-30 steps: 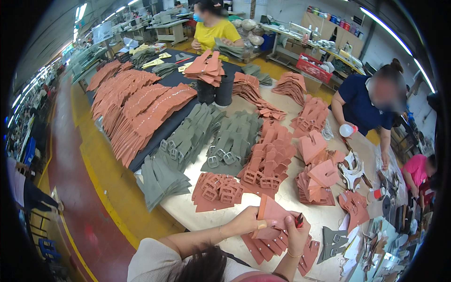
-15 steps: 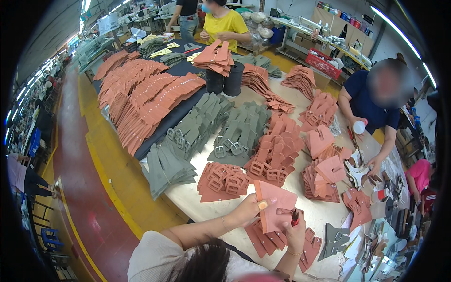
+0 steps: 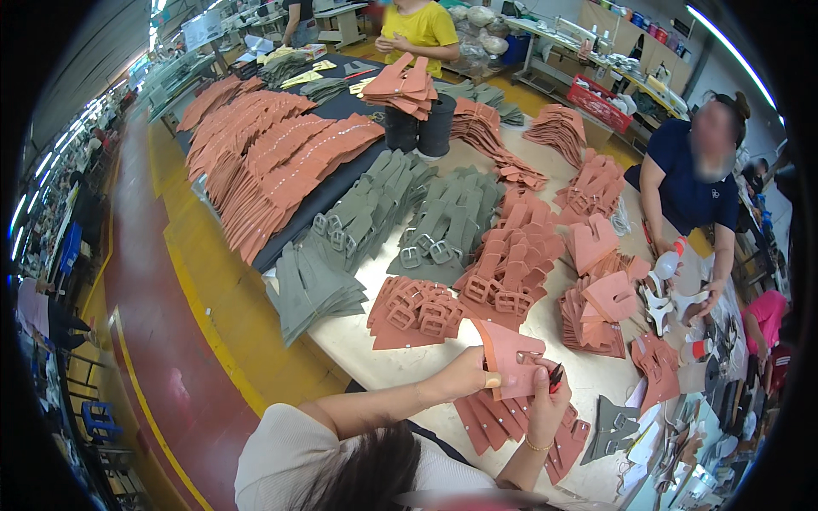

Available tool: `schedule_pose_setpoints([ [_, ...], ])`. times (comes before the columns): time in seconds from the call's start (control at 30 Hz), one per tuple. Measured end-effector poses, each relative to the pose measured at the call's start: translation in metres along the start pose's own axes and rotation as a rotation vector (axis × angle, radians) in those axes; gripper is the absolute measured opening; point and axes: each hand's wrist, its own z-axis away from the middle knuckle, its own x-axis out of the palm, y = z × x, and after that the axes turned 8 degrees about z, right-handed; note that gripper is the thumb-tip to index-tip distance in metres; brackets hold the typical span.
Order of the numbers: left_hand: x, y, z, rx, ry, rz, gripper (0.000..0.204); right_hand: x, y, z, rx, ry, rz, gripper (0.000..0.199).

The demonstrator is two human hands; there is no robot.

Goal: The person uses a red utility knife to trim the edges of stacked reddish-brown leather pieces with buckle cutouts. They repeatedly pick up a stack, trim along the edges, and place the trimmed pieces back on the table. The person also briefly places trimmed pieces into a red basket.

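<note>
Between my hands is a terracotta cut piece of leather-like material (image 3: 511, 351) with a slot in its edge. My left hand (image 3: 469, 373) grips its left side, with a tan wrap on the thumb. My right hand (image 3: 546, 402) pinches the lower right part and also holds a small black-and-red tool (image 3: 556, 377), whose kind I cannot make out. Below the held piece lie fanned terracotta pieces (image 3: 484, 422) on the table. Beside my right wrist is a terracotta buckled strap piece (image 3: 569, 444), with a grey-green buckled piece (image 3: 610, 430) further right.
Bundles of terracotta buckled straps (image 3: 415, 313) and grey-green straps (image 3: 447, 217) cover the table beyond my hands. Black cylinders (image 3: 434, 128) stand at the back. At right, a co-worker (image 3: 690, 175) handles a bottle (image 3: 667, 264) and white pieces (image 3: 656, 305).
The held piece has turned a little more upright, and both hands have shifted slightly right and up in the picture. The co-worker's bottle has come down to the white pieces.
</note>
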Motion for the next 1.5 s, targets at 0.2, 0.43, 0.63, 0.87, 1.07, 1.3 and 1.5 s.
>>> schedule_pose_setpoints([
  [0.2, 0.008, 0.007, 0.004, 0.097, -0.017, 0.023, 0.038, -0.003, -0.009, 0.005, 0.08, -0.026, -0.026, 0.024],
  [0.43, 0.009, 0.003, 0.004, 0.075, -0.024, -0.004, 0.035, -0.002, -0.024, 0.006, 0.089, -0.055, -0.064, 0.024],
  [0.63, 0.006, 0.002, 0.005, 0.068, -0.014, -0.018, 0.03, -0.005, -0.028, 0.006, 0.123, -0.082, 0.014, 0.023],
  [0.87, 0.0, 0.008, 0.007, 0.084, 0.012, -0.131, 0.034, -0.008, -0.017, 0.002, 0.16, -0.049, -0.04, 0.022],
  [1.07, -0.006, -0.003, 0.004, 0.086, 0.011, -0.148, 0.034, -0.014, -0.016, 0.003, 0.232, -0.101, -0.055, 0.023],
  [1.3, -0.008, -0.02, -0.002, 0.129, 0.068, -0.216, 0.035, -0.003, -0.021, 0.002, 0.22, -0.047, -0.099, 0.025],
  [1.5, -0.001, -0.012, 0.005, 0.1, -0.02, -0.124, 0.037, 0.007, -0.03, 0.006, 0.07, -0.065, 0.076, 0.045],
])
